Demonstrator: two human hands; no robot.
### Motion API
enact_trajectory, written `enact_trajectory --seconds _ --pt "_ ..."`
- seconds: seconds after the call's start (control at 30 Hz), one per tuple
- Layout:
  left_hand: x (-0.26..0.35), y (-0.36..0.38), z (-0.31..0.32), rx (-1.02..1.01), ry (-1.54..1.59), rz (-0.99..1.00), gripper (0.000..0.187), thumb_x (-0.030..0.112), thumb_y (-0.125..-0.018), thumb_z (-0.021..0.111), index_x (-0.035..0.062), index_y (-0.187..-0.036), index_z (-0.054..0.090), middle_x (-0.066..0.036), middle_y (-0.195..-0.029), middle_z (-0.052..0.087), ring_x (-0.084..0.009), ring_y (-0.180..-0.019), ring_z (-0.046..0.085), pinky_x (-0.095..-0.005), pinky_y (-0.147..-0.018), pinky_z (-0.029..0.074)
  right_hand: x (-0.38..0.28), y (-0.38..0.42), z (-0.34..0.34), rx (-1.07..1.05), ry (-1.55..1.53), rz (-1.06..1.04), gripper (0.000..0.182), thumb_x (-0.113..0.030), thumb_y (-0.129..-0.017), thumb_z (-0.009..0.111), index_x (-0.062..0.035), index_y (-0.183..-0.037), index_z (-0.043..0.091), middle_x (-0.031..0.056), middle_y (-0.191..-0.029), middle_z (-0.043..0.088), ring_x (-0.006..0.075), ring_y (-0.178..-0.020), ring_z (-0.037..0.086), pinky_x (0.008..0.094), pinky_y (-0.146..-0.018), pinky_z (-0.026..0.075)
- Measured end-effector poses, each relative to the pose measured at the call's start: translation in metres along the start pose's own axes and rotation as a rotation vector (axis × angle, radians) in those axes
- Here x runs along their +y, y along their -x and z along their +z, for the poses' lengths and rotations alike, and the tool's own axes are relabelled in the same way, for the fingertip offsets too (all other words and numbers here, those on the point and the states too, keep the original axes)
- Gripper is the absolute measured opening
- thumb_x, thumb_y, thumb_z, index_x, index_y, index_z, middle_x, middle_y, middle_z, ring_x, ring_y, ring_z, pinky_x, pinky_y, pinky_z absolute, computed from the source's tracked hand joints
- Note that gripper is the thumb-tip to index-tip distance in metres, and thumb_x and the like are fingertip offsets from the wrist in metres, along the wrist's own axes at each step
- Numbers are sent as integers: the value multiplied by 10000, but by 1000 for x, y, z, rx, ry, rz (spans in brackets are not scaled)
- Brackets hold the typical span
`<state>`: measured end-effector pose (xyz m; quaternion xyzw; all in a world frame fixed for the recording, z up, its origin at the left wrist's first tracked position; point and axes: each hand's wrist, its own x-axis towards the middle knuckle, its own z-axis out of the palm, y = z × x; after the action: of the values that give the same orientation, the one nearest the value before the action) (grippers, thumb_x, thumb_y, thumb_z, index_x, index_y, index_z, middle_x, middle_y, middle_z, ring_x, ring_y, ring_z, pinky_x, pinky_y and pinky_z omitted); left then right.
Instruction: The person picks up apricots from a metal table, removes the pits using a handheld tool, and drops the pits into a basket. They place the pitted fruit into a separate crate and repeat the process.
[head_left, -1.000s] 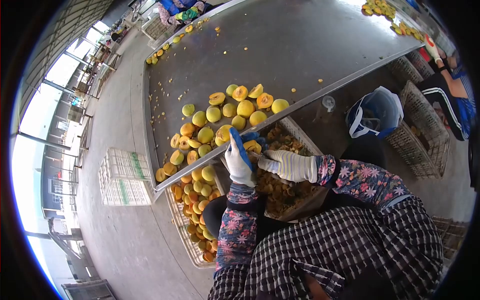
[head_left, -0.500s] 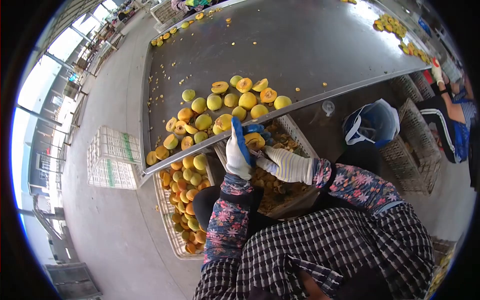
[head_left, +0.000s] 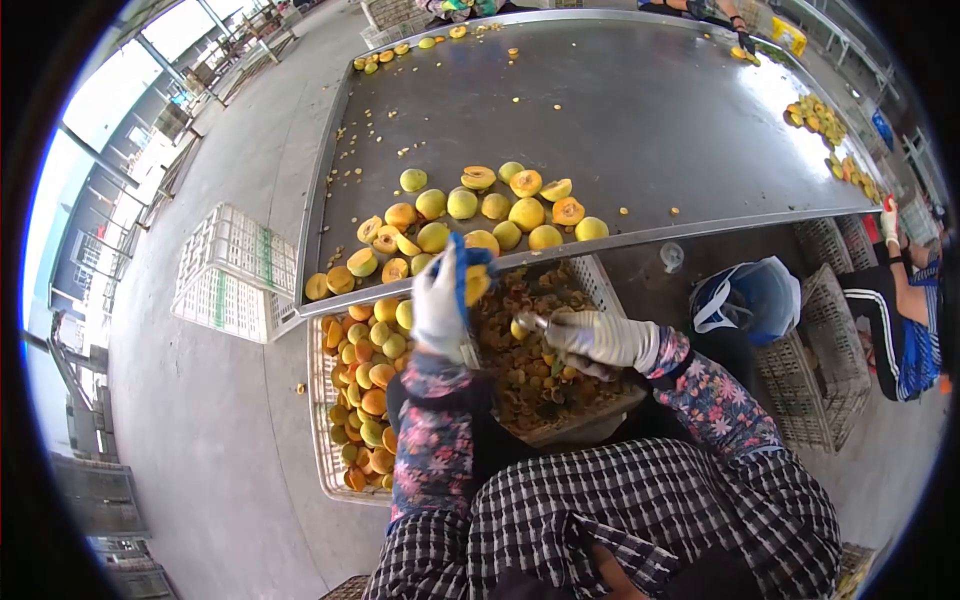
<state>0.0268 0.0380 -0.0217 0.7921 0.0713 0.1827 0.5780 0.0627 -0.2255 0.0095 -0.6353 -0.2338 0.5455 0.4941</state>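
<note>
My left hand (head_left: 445,300), in a white and blue glove, is closed around a yellow fruit piece (head_left: 477,284) just over the table's front edge. My right hand (head_left: 600,338), in a striped glove, grips a small metal tool (head_left: 532,321), whose tip is over a crate (head_left: 597,285) of fruit scraps and pits. Whole and halved yellow-green fruits (head_left: 462,203) lie on the metal table (head_left: 560,120) beyond my hands. Left of my knees, a white crate (head_left: 322,440) holds many fruit pieces (head_left: 372,402).
An overturned white crate (head_left: 225,270) sits on the floor at left. To the right are a lined bucket (head_left: 750,300), a plastic cup (head_left: 672,256) and stacked crates (head_left: 820,350). A co-worker's gloved hand (head_left: 889,222) is at the table's right corner; other people are at the far edge.
My hands have moved apart: the left one leftward with the fruit piece, the right one slightly away over the scrap crate. The view has shifted, showing more of the table's far side.
</note>
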Motion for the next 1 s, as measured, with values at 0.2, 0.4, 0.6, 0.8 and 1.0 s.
enact_trajectory --seconds 0.2,0.4,0.6,0.8,1.0 --pt "-3 20 -140 -5 -691 -364 434 409 -918 639 67 -1182 680 -163 -1033 698 -300 -893 673 -387 -809 518 37 -17 -3 -12 1026 120 488 -437 -980 509 -22 -1231 568 255 -994 684 424 -965 650 504 -861 507" --pt "8 -44 -70 -153 -656 -106 572 385 -884 685 43 -1329 573 -211 -1279 608 -361 -1188 585 -404 -1004 464 19 -13 2 45 1032 95 483 -434 -988 502 -46 -1272 546 241 -996 687 420 -950 656 493 -846 512" --pt "-32 -102 24 -560 -943 -63 722 383 -827 726 87 -1434 470 -204 -1423 514 -339 -1298 517 -401 -1080 422 19 -26 1 57 1002 120 430 -406 -978 544 -57 -1229 570 198 -937 700 364 -892 688 460 -793 526" --pt "-30 -107 19 -563 -769 -272 689 358 -834 729 124 -1436 487 -168 -1328 613 -311 -1241 575 -382 -1052 450 13 -18 -2 86 972 136 403 -381 -966 563 -40 -1182 575 225 -940 692 390 -915 675 468 -809 517" --pt "-35 -85 -9 16 816 -461 433 373 -971 609 47 -1251 566 -109 -1131 651 -245 -1053 646 -372 -905 544 30 -20 -5 329 863 -205 505 -456 -979 537 -3 -1204 551 275 -939 673 457 -925 640 494 -797 509"
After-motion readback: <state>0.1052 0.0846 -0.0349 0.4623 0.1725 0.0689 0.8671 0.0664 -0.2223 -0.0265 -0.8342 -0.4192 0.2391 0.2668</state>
